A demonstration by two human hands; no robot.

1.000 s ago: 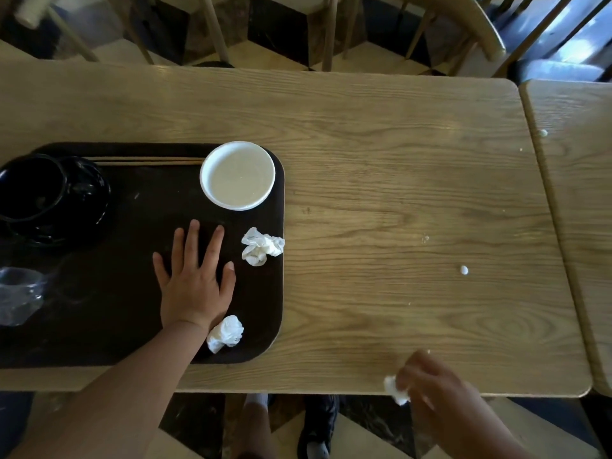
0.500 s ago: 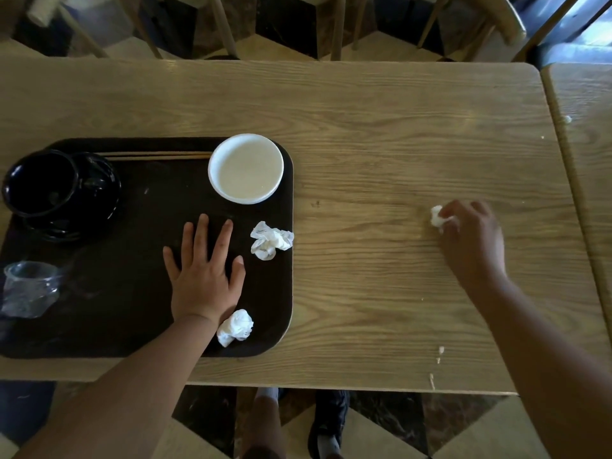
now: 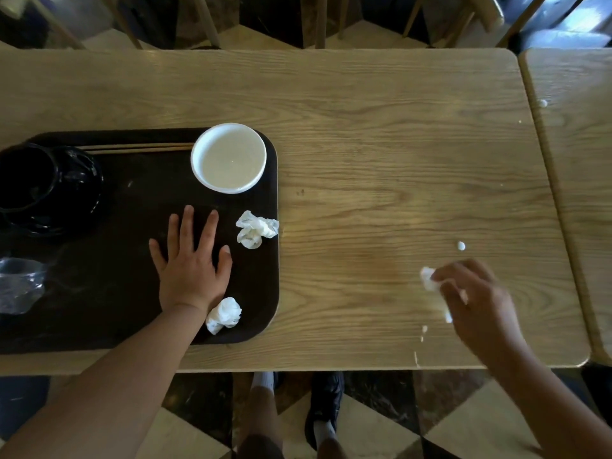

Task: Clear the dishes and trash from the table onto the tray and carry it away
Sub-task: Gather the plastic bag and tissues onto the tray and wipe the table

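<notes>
A dark brown tray point(image 3: 109, 313) lies on the left of the wooden table point(image 3: 381, 134). On it stand a white bowl point(image 3: 228, 158), a black pot point(image 3: 23, 180) with its black lid point(image 3: 81, 183), wooden chopsticks point(image 3: 139, 148), a crumpled clear plastic cup point(image 3: 18, 284) and two crumpled white napkins point(image 3: 256, 228) point(image 3: 224, 315). My left hand point(image 3: 190, 263) lies flat on the tray, fingers spread. My right hand point(image 3: 477, 303) is on the table at the right, closed on a white tissue wad point(image 3: 429, 281).
Small white crumbs point(image 3: 461, 246) and smears point(image 3: 423, 331) dot the tabletop near my right hand. A second table point(image 3: 576, 160) adjoins at the right. Wooden chair legs point(image 3: 319, 18) stand beyond the far edge. My feet point(image 3: 326, 405) show below the near edge.
My right hand with the tissue went from the near table edge out over the tabletop, then back toward me and rightward. My left hand stayed flat on the tray.
</notes>
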